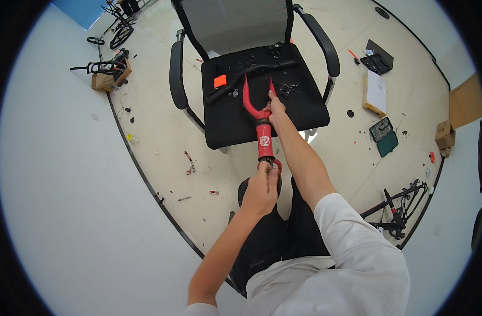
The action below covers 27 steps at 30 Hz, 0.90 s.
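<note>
A red bicycle fork (247,100) points away from me, its two blades reaching over the chair seat. It joins a red head tube (264,141) with a round white badge and dark rings at both ends. My right hand (275,108) is closed around the right blade, close to the crown. My left hand (262,188) is closed at the near end of the head tube, by the lower dark ring; its fingertips are partly hidden. On the black chair seat (225,129) lie a black handlebar (251,71), an orange square piece (220,81) and small loose bolts (288,88).
The chair's armrests (178,73) flank the seat. Tool cases (378,63) and a white-topped box (376,92) lie right. A black bicycle frame (393,208) leans at the lower right. Scattered small parts (190,162) lie on the floor at left, below a cardboard box (106,81).
</note>
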Motion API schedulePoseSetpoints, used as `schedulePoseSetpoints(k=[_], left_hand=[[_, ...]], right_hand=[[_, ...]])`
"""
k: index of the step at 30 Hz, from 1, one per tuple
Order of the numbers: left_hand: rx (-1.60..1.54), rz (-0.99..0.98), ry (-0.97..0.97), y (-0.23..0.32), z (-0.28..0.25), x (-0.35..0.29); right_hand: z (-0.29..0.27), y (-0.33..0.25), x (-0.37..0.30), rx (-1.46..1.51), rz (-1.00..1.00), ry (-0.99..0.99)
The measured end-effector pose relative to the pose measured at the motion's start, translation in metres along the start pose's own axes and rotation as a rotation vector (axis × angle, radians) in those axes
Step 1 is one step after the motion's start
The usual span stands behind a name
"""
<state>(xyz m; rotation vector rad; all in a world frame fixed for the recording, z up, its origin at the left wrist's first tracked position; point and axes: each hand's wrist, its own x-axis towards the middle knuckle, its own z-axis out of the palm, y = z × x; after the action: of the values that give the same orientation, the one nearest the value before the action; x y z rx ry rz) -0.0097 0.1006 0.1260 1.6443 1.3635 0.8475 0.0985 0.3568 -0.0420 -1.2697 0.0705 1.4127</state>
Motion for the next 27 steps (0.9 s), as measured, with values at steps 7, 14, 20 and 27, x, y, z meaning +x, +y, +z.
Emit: schedulePoseSetpoints(k=[7, 14, 20, 27], left_hand=[[-0.631, -0.042, 0.373, -0.026, 0.010, 0.000], [-0.931, -0.104, 0.508, -0.031, 0.016, 0.009], [-1.426, -0.502, 0.847, -0.054, 0.006, 0.009], [-1.601, -0.769, 0.647, -0.131, 0.062, -0.066]], right_hand=[[0.004, -0.004, -0.010, 0.007, 0.005, -0.075], [0.007, -0.002, -0.012, -0.057, 0.022, -0.058], [-0.001, -0.001, 0.003, -0.006, 0.010, -0.109], [-0.002, 0.003, 0.003, 0.010, 0.039, -0.145]])
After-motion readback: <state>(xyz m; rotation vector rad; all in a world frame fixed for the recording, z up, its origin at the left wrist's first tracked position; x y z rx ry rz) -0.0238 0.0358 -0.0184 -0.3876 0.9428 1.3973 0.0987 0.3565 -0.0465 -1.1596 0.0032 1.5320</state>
